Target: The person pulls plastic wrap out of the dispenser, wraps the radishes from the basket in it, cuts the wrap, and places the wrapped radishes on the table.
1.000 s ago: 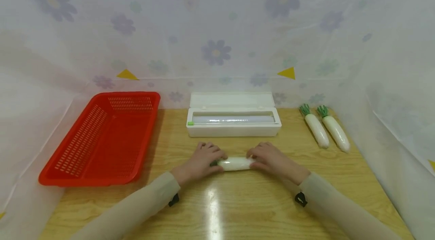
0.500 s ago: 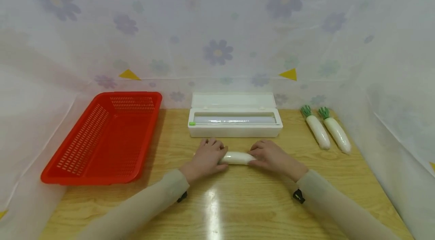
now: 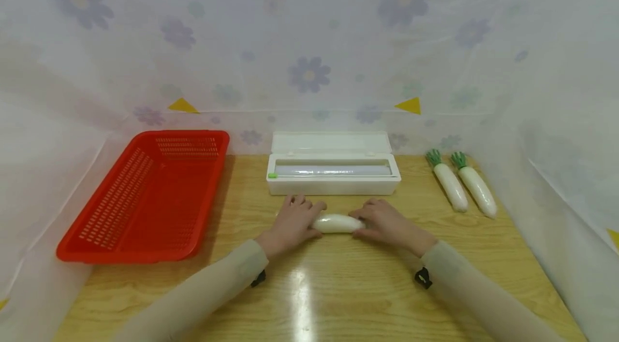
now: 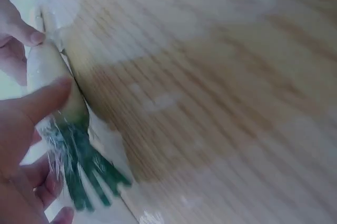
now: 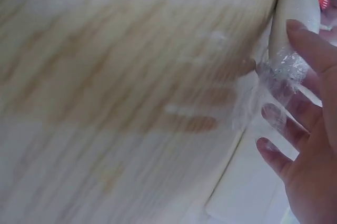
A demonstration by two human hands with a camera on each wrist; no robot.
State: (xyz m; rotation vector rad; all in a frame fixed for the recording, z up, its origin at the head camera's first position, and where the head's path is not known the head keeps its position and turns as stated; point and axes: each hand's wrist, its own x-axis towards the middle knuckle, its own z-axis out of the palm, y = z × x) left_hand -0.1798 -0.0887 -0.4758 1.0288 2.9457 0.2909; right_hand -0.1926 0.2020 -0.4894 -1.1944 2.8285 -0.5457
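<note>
A white radish (image 3: 337,223) lies crosswise on the wooden table between my hands, wrapped in clear plastic film. My left hand (image 3: 292,225) grips its leafy end, thumb on the near side. In the left wrist view, green leaves (image 4: 87,169) poke out past that thumb, with film bunched around them. The tapered end is held by my right hand (image 3: 385,223). Crumpled film (image 5: 284,74) gathers at this end in the right wrist view, where the thumb presses the radish and the other fingers spread behind the loose film. The head view hides the leaves behind my left hand.
Behind the hands stands an open white cling film dispenser (image 3: 333,186) with a roll inside and a green slider at its left. A red plastic basket (image 3: 200,223) sits at left. Two more radishes (image 3: 451,187) lie at far right near the curtain.
Both hands have moved the radish slightly away from me, toward the dispenser. The left hand has shifted so the green leaves no longer show in the head view.
</note>
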